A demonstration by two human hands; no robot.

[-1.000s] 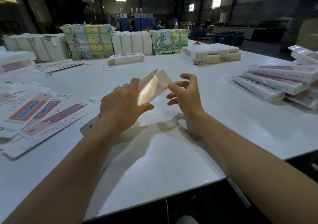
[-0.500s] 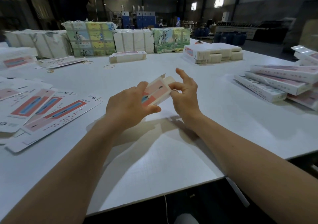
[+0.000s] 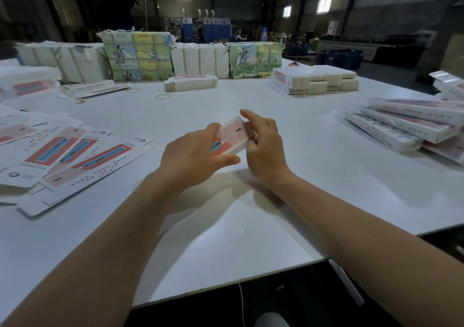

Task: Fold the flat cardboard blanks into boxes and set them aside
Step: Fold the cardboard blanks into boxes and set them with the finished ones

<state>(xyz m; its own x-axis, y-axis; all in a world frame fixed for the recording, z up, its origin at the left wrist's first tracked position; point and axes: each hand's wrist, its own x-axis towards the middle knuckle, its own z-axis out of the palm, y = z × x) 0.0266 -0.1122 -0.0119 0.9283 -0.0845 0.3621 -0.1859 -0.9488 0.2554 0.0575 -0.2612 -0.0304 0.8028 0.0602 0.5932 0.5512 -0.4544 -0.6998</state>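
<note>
A pink, red and blue printed carton [image 3: 232, 138] is held above the white table [image 3: 226, 238], between both hands. My left hand [image 3: 193, 154] grips its near end, thumb underneath and fingers on top. My right hand [image 3: 263, 145] pinches the far right end, its forefinger raised over the top edge. Part of the carton is hidden behind my left hand. Flat printed blanks [image 3: 75, 155] lie fanned out on the table to the left. Several folded long boxes [image 3: 406, 125] are piled at the right.
Wrapped bundles [image 3: 140, 55] line the far edge, with a low stack of blanks [image 3: 190, 83] and a white stack [image 3: 316, 79] in front. Rubber bands [image 3: 163, 96] lie loose on the table. A person [image 3: 118, 0] stands at the back left.
The carton went from showing its shiny white inside to showing its printed face, and has closed up into a flatter box shape. Both hands moved closer together around it.
</note>
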